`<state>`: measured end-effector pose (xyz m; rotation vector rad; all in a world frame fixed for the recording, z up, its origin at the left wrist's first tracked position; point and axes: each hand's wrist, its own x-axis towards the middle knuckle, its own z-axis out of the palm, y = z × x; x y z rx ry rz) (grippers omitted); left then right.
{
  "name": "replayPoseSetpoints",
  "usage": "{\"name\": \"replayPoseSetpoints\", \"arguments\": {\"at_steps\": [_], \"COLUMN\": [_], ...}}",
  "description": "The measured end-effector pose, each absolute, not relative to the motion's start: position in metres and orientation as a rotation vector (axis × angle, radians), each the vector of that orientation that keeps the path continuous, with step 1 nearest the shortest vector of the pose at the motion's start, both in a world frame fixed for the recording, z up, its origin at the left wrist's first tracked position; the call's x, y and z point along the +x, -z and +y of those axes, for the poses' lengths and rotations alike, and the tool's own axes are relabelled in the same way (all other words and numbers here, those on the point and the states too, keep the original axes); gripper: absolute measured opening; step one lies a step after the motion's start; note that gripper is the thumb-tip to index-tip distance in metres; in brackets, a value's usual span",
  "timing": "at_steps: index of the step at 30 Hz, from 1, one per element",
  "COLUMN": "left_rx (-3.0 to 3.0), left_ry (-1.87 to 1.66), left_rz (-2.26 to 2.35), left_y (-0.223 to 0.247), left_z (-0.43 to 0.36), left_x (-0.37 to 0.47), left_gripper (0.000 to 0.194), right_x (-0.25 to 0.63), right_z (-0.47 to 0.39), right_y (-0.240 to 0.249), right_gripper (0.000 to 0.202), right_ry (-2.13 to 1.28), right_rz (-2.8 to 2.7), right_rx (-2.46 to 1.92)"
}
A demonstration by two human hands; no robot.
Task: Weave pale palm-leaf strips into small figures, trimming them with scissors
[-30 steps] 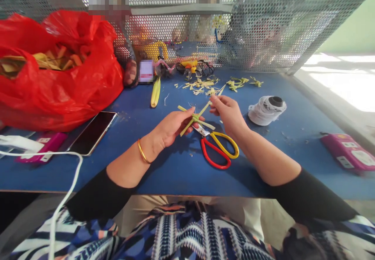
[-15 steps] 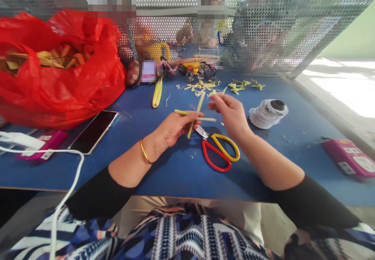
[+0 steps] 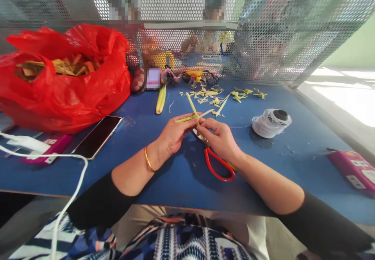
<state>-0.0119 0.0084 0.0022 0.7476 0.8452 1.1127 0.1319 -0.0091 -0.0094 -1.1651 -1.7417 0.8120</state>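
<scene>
- Leaf strips (image 3: pixel 195 116) crossed above the worktop (image 3: pixel 175 189), between near and far edges.
- My left hand (image 3: pixel 173 134) pinched them; my right hand (image 3: pixel 219 137) clamped one end.
- Likely risk: crossing loosening if left grip slipped.
- Scissors (image 3: pixel 208 164) lay below, nearer near edge.

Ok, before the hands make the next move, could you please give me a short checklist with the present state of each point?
1. Left hand has a grip on the crossed green strips: ok.
2. Right hand has its fingers at the crossing: ok.
3. Crossing is tight: cannot tell, fingers partly cover it.
4. Scissors fully in sight: not ok, the right hand hides part of them.
5. Thread spool upright and apart from both hands: ok.
6. White cable away from both hands: ok.
</scene>
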Motion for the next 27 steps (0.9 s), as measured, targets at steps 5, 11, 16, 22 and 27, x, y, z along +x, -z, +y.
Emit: {"name": "replayPoseSetpoints", "arguments": {"at_steps": [5,11,16,22,27], "left_rx": [0.734,0.821,0.877,0.968,0.887], "left_ry": [-1.127,-0.916,-0.868,-0.948,-0.942], "left_rz": [0.860,0.761,0.785,0.988,1.010], "left_y": [0.001,-0.008,-0.016,-0.007,-0.010], "left_z": [0.011,0.021,0.022,0.020,0.020], "left_x": [-0.013,-0.029,-0.038,-0.026,-0.025], "left_gripper": [0.020,0.029,0.026,0.016,0.012], "right_x": [0.133,0.135,0.141,0.143,0.142], "right_z": [-0.010,-0.007,-0.003,-0.002,-0.003], "right_y": [0.006,0.003,-0.005,-0.006,-0.007], "right_gripper": [0.024,0.020,0.023,0.023,0.030], "right_ry": [-0.807,-0.536,-0.251,-0.447,-0.453], "right_rz": [-1.821,-1.966,-2.138,-2.090,-2.074], "right_rx": [-1.103,-1.350,-1.329,-1.402,-1.463]}}
